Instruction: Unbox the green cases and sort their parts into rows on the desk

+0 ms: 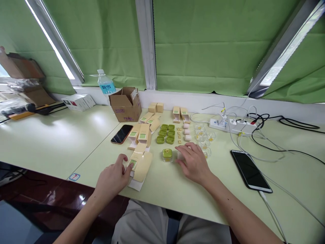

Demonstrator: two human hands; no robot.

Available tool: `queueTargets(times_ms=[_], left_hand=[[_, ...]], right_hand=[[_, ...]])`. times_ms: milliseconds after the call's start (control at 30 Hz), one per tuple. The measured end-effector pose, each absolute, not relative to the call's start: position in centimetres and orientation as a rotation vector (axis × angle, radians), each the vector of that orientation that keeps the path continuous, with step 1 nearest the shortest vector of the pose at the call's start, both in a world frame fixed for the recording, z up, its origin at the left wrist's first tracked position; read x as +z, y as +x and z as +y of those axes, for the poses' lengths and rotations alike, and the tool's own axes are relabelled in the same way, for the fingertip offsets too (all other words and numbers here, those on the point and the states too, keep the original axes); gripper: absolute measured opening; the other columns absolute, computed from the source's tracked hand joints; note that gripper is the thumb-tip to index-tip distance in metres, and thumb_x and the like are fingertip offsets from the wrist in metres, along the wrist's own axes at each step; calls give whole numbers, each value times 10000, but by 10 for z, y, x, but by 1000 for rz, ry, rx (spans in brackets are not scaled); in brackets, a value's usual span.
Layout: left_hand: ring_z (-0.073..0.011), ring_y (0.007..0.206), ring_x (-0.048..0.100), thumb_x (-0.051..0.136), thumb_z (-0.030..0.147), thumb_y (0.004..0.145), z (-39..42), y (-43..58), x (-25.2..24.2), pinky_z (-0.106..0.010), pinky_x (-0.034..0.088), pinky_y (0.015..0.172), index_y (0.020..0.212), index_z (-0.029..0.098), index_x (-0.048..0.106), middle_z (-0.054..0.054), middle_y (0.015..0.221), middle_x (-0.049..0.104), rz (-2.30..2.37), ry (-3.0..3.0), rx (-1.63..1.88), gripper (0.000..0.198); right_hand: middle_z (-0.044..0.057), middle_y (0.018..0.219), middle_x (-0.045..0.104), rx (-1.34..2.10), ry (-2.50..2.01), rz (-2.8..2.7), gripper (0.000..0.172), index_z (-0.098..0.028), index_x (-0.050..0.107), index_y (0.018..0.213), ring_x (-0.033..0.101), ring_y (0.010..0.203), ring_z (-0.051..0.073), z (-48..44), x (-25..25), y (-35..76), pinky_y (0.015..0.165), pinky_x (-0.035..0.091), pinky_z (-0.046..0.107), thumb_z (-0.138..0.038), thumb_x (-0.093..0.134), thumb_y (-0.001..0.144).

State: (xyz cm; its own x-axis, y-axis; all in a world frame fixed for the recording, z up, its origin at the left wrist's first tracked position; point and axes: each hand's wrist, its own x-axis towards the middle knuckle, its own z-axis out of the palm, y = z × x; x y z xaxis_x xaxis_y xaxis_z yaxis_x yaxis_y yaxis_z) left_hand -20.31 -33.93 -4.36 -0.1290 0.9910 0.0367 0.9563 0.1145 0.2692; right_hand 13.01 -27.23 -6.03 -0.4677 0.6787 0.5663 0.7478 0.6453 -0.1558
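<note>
Desk point(50, 142) crowded near the edge. Your left hand point(113, 178) presses fingertips on the front carton point(142, 166), not closed round it. Right hand point(194, 162) lies palm-down beside the green jar point(167, 155); can't tell its grip. Risk: a sweep knocks the clear cups point(204, 139) just beyond its fingers.
</note>
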Motion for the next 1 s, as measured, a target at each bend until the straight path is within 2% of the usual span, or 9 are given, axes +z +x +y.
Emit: queueTargets(times_ms=[133,267,367,467,567,700,833,1000], left_hand=[[-358,771,747,353,555,1054,-338,-196,-27,-313,275,592,1123,257,522,-67,769,755,2402,2009,112,350],[-321,721,724,410,526,1052,-337,-189,-8,-320,294,588,1144,253,554,-39,760,739,2456,2089,329,323],[-278,742,693,486,422,1034,-328,-181,0,-341,395,652,1098,226,585,-34,776,709,2287,2290,707,229],[-264,890,693,515,315,1027,-311,-166,1,-386,488,846,1096,198,630,-66,908,723,1864,2523,996,178],[-276,1100,679,571,309,1032,-286,-146,-2,-441,497,1000,1228,211,680,-94,1122,733,1460,2607,976,244],[-277,1241,640,709,364,982,-250,-122,-2,-440,526,1057,1302,270,736,-93,1276,714,1078,2586,895,334],[-255,1208,680,690,332,1000,-231,-99,1,-429,547,1059,1276,276,773,-81,1252,777,822,2505,983,293],[-243,1135,759,615,327,1027,-235,-79,2,-368,583,1013,1161,262,831,-59,1147,831,854,2240,1137,262]], right_hand=[[128,1440,670,-240,-1189,-2314,558,-179,580,1471,524,1283,363,-275,-61,119,1051,405,499,-374,701,962],[162,1471,649,-275,-1207,-2351,676,-140,499,1533,503,1340,373,-273,-64,103,1109,341,499,-446,706,967],[172,1357,721,-259,-1191,-2380,605,-128,494,1518,512,1360,362,-270,-70,96,1097,328,491,-338,689,985],[143,1259,764,-210,-1147,-2369,467,-163,562,1423,541,1344,348,-267,-74,94,1079,335,494,-221,677,974],[116,1235,755,-116,-1082,-2272,413,-195,597,1332,575,1285,342,-269,-68,98,1081,356,511,-222,723,940],[128,1287,678,109,-964,-2073,438,-216,576,1331,586,1255,321,-275,-52,107,1065,462,500,-239,726,921],[108,1294,643,332,-871,-1873,457,-256,559,1372,627,1201,274,-275,-44,115,1008,557,449,-217,685,934],[92,1277,674,375,-870,-1716,493,-286,549,1415,679,1113,249,-272,-45,118,978,596,443,-247,702,948]])
